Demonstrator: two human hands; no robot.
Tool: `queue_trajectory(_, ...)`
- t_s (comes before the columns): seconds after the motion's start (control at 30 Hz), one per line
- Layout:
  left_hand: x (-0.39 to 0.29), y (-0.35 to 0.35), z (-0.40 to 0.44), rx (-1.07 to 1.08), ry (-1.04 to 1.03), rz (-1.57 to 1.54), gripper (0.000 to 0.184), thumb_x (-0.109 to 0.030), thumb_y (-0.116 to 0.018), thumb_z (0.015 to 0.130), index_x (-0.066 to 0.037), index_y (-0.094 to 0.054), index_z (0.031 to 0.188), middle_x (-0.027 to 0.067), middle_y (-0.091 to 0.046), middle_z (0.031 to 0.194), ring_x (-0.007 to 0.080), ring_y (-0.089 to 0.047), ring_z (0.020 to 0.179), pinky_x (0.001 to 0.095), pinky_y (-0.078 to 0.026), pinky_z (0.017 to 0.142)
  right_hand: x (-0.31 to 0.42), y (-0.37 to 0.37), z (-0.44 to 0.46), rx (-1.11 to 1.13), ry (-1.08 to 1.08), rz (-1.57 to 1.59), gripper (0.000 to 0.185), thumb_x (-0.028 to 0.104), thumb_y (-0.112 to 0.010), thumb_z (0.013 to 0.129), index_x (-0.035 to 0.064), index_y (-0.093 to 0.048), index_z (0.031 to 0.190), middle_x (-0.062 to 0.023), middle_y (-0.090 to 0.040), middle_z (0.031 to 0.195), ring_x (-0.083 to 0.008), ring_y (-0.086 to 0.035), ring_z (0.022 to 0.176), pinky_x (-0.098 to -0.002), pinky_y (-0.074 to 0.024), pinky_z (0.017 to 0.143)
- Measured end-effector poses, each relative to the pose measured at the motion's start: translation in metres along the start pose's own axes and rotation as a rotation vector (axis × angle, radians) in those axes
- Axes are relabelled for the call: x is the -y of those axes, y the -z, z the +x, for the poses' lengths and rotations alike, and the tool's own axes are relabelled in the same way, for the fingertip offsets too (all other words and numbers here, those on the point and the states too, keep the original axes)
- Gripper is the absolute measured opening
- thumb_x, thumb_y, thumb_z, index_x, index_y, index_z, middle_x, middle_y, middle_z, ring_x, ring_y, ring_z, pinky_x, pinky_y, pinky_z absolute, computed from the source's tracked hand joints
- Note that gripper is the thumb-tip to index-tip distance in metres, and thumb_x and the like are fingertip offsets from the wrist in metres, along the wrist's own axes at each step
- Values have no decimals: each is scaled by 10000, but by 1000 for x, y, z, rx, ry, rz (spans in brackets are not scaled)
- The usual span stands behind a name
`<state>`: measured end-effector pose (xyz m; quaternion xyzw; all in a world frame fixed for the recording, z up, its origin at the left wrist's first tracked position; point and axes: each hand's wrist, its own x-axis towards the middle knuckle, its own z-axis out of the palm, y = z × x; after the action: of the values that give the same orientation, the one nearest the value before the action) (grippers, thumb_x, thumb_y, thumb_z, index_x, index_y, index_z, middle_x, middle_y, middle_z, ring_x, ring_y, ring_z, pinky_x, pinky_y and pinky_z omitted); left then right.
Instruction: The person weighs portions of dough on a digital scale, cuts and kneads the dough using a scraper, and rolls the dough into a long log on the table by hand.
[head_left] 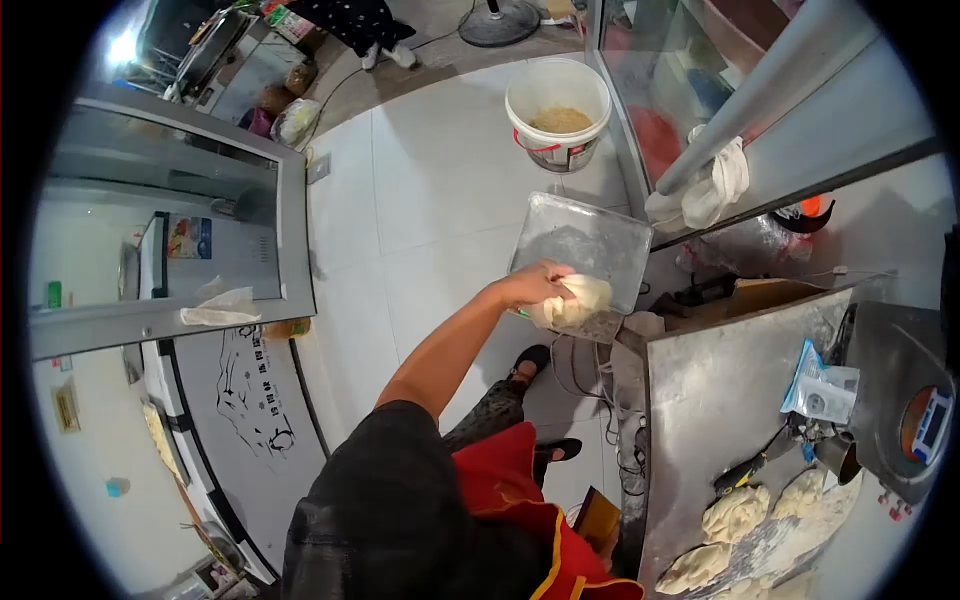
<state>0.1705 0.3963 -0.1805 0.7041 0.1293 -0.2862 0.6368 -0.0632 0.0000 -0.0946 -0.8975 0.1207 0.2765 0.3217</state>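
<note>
Hands: left [532, 287] grips pale dough [588, 295], long axis roughly sideways in view; right, cannot tell.

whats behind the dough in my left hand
Behind the dough and the left hand is a rectangular tray, its far part showing pale smears. Some of its near part is covered, so what lies there cannot be seen, nor whether dough and tray touch.

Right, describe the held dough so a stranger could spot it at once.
Find the metal table at lower right, then the clear tray just beyond its upper-left corner in the picture. Near the tray's lower edge, the left hand grips the dough, a pale, uneven lump. Unlike the pieces lying on the table, it is held in a hand.
</note>
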Motion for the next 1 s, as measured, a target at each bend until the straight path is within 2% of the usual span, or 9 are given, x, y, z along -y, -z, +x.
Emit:
queue_trajectory(0.2,87,-3,93,-614,14,527,373,-184,-614,784,-113,-631,1151,189,-650,1036,330,-619,974,435,-489,819,22,-19,1,30,-53,14,594,101,-492,892,92,-280,1446,-260,-579,1169,-356,-616,1029,-409,-506,820)
queue_trajectory(0.33,137,-37,162,-765,-27,342,515,-190,-586,786,-167,-513,1295,177,-595,1176,359,-605,1000,452,-483,839,39,-31,2,50,-60,22,589,107,-487,895,85,-280,1446,-263,-577,1170,-354,-616,1033,-408,-508,820)
queue_trajectory(0.43,145,-54,179,-455,48,415,619,-171,-576,793,-192,-391,1383,178,-557,1234,381,-583,1039,453,-478,861,44,-33,-3,64,-62,26,586,112,-484,898,79,-280,1446,-266,-576,1172,-352,-616,1036,-407,-509,821)
queue_trajectory(0.47,125,-57,169,-300,201,361,715,-122,-623,794,-96,-305,1433,205,-486,1331,375,-496,1190,408,-405,1003,43,-31,-4,65,-58,20,585,114,-483,899,78,-280,1446,-267,-575,1172,-352,-616,1037,-407,-509,821)
queue_trajectory(0.7,145,-75,129,-442,156,452,483,-111,-518,813,-72,-506,1295,204,-623,1071,352,-587,1038,431,-457,888,28,-9,-3,102,-31,143,578,121,-480,904,74,-286,1446,-271,-568,1185,-355,-612,1052,-407,-511,827)
queue_trajectory(0.77,152,-69,103,-434,165,97,255,-239,-575,839,-57,-615,1013,180,-652,935,321,-620,891,415,-490,765,23,-14,4,104,-106,-109,585,80,-489,897,89,-286,1446,-255,-551,1224,-385,-599,1059,-415,-507,836)
queue_trajectory(0.83,158,-64,82,-465,214,-314,304,-360,-592,864,-66,-666,844,142,-664,826,282,-636,770,390,-503,653,34,-11,13,139,5,-99,624,35,-495,885,102,-255,1457,-240,-521,1282,-389,-591,1066,-417,-504,853)
queue_trajectory(0.9,169,-66,56,-522,321,-785,398,-473,-569,890,-99,-660,788,91,-658,744,233,-637,675,356,-494,552,38,-11,19,146,12,-98,609,40,-492,893,97,-263,1454,-248,-511,1291,-386,-588,1074,-416,-501,857)
queue_trajectory(1.0,180,-55,15,-614,273,-942,421,-506,-515,917,-112,-640,839,53,-646,776,186,-622,643,324,-471,500,40,-11,27,135,88,-61,587,46,-493,901,85,-281,1447,-255,-506,1294,-384,-585,1083,-417,-496,859)
